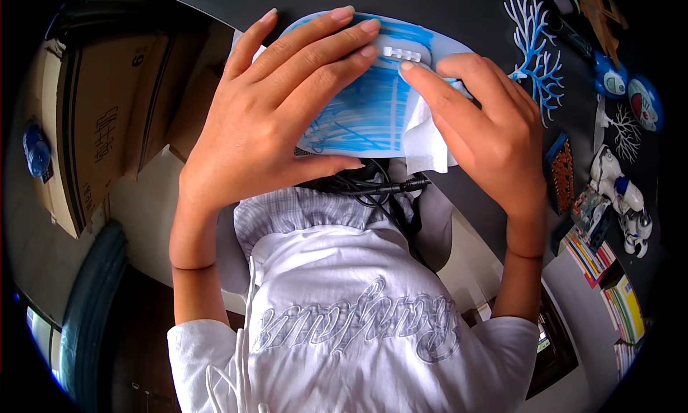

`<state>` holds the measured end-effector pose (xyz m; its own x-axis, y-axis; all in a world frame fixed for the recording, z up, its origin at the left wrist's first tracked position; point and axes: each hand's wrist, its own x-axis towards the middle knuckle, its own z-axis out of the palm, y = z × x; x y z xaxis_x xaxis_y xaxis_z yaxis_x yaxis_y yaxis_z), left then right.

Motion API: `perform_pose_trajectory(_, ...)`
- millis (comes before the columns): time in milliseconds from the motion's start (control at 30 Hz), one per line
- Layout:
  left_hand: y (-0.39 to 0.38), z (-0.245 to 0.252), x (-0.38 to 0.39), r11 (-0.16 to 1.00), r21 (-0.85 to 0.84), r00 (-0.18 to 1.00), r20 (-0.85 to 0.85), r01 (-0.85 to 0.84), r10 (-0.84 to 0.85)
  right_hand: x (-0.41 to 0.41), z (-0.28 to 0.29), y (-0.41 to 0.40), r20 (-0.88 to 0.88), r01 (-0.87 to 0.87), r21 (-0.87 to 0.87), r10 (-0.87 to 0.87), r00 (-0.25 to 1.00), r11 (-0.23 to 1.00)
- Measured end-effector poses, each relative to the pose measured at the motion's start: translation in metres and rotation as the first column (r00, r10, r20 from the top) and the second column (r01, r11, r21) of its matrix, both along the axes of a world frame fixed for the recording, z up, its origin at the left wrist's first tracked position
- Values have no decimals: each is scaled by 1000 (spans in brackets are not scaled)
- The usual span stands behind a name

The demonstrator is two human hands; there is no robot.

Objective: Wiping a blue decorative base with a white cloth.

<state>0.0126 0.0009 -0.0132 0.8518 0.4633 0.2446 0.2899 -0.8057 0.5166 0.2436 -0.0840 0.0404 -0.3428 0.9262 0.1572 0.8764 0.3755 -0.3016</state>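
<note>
A white plastic board (pixel 360 112) with rounded edges, streaked with blue colouring, lies before me at the edge of the dark table. My left hand (pixel 285 101) rests spread over its left part, fingertips on the surface and thumb near the lower edge. In my right hand (pixel 478 112) is a white tissue (pixel 427 139), pinched between bent fingers at the board's right side; part of it hangs past the lower edge. The index fingertip touches the board just below a small clear ridged plastic piece (pixel 402 54). The palm side of the right hand is hidden.
Blue-and-white branching coral shapes (pixel 537 58), blue painted pieces (pixel 611 74), a brown lattice piece (pixel 562 171) and a white toy robot (pixel 623 192) lie on the dark table (pixel 457 10) at right. Black cables (pixel 376 187) hang below the board. Cardboard boxes (pixel 102 112) stand at left, books (pixel 621 305) lower right.
</note>
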Motion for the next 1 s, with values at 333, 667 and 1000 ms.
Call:
perform_pose_trajectory(333,-3,3,0,1000,7,1000,-13,-14,14,4,4,0,-43,7,-40,-8,999,999)
perform_pose_trajectory(667,-5,3,0,997,-75,999,47,-8,11,3,4,2,-58,-7,-55,4,998,998)
perform_pose_trajectory(1000,-4,5,0,999,-34,1000,29,7,-6,-12,-2,3,-28,13,21,-12,1000,1000)
